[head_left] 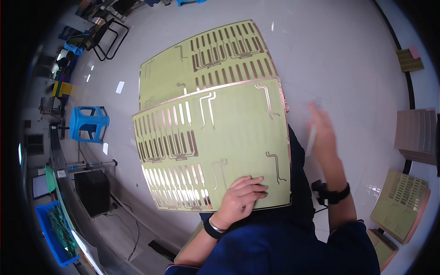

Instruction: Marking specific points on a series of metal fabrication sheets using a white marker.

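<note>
A large yellow-green circuit board panel (243,133) with copper traces rests tilted over my lap. My left hand (243,195) lies on its face near the lower edge, fingers stretched over the surface and slightly apart. Behind it, partly covered, is a second similar panel (165,75) reaching farther away. My right hand (324,135) is off to the right of the panels, touching neither, and smeared by motion. A slim white pen-like stick (312,138) shows at its fingers; its exact kind is too blurred to tell.
More panels (401,204) lean along the right wall, near a brown stack (416,136). To the left are a blue plastic stool (89,123), a black box (92,192) with loose cables, and a blue bin (57,233) of green pieces. A black chair (107,41) stands far left.
</note>
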Demonstrator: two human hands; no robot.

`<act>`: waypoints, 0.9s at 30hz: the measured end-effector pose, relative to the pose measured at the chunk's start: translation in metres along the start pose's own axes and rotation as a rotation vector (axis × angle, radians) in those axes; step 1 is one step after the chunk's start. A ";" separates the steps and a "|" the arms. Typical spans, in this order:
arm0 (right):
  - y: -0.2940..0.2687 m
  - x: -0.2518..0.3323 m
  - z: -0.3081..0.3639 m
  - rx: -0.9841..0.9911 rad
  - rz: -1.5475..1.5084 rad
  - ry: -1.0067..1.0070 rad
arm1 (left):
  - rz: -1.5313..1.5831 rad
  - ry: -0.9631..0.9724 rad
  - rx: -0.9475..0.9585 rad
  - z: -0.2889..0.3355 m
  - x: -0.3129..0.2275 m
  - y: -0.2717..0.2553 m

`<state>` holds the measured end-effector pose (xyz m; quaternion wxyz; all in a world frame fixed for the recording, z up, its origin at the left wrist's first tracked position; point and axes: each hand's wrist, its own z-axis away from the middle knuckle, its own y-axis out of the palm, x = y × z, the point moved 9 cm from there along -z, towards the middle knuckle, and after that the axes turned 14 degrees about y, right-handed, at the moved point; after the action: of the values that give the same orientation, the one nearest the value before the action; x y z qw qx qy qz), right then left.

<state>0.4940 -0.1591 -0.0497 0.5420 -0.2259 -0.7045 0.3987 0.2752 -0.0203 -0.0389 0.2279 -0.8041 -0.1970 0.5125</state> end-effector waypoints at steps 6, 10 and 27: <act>-0.037 0.036 0.015 -0.099 -0.315 -0.141 | 0.005 -0.008 0.023 0.000 0.000 0.002; 0.004 0.104 0.038 0.170 -0.471 -0.312 | 0.016 0.016 0.095 0.005 -0.002 0.010; 0.055 0.128 0.050 0.255 -0.518 -0.488 | -0.415 -0.203 0.037 -0.014 0.037 -0.049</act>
<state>0.4007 -0.0464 -0.0242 0.4649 0.1307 -0.7912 0.3751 0.2984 0.0384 -0.0332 0.3223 -0.6863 -0.3707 0.5364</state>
